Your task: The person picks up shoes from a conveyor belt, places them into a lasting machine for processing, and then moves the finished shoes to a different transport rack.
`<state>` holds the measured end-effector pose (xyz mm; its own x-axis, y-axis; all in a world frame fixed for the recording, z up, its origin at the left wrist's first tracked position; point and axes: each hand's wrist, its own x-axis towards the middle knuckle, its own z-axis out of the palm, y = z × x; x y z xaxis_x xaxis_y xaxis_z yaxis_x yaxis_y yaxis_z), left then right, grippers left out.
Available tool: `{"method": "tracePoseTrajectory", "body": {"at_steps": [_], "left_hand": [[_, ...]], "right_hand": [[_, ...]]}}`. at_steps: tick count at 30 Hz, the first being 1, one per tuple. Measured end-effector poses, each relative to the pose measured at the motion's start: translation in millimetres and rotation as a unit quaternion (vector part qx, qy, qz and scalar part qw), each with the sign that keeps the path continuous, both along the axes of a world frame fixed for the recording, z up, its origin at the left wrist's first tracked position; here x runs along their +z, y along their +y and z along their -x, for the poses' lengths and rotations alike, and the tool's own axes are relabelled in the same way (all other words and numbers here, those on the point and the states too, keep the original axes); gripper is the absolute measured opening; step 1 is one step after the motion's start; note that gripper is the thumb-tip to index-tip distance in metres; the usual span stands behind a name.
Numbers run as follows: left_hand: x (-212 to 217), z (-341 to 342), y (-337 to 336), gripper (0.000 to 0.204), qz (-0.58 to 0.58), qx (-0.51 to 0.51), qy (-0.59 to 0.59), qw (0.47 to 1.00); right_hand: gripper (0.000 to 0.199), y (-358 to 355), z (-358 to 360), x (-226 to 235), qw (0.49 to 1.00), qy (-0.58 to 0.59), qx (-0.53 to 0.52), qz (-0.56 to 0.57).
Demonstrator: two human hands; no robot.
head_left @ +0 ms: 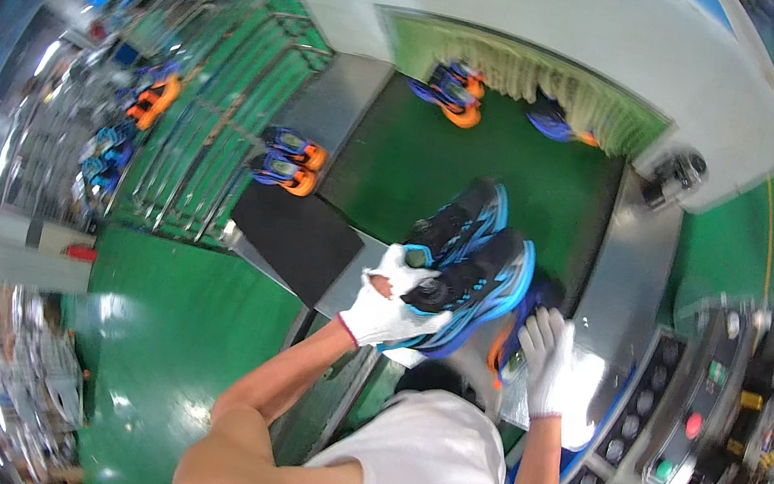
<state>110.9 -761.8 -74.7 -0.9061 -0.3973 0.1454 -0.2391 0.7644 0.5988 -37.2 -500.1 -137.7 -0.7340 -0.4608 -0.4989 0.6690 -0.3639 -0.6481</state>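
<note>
My left hand [388, 311], in a white glove, is closed on a pair of black sneakers [496, 271] with bright blue soles. It grips them near their close ends, above the near edge of the green conveyor belt [400, 158]. My right hand [547, 361], gloved too, has its fingers stretched out beside a dark blue and orange shoe [516, 335]. That shoe is partly hidden by the sneakers, and I cannot tell whether the fingers touch it.
More blue and orange shoes [451, 92] lie by the fringed curtain [534, 78] of a white machine [545, 14]. Another pair [288, 162] sits on the metal ledge at left, near a black mat [296, 243]. A rack [213, 128] stands left; a button panel [692, 412] is at right.
</note>
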Motion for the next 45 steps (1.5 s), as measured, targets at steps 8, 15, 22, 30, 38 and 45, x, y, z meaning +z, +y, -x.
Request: {"method": "tracePoseTrajectory", "body": {"at_steps": [8,15,22,30,38,45], "left_hand": [[-111,-114,-75,0.070,0.041,0.355,-0.233,0.904],[-115,-108,-82,0.091,-0.027,0.357,-0.349,0.866],[-60,-100,-126,0.068,0.139,0.298,-0.061,0.942],[-172,161,-268,0.084,0.053,0.176,-0.098,0.978],[-211,337,-339,0.048,0.171,0.160,-0.024,0.972],[-206,267,-297,0.022,0.138,0.118,0.039,0.983]], "right_hand": [[0.074,121,4,-97,0.985,0.008,0.020,-0.174],[0.073,155,8,-99,0.960,-0.037,-0.035,-0.277],[0.055,172,-9,-69,0.928,0.009,-0.051,-0.369],[0.025,250,-127,-108,0.839,-0.116,-0.139,-0.513],[0.032,217,-229,-8,0.741,-0.356,-0.068,-0.565],[0.038,186,-227,-74,0.800,-0.254,-0.060,-0.540]]}}
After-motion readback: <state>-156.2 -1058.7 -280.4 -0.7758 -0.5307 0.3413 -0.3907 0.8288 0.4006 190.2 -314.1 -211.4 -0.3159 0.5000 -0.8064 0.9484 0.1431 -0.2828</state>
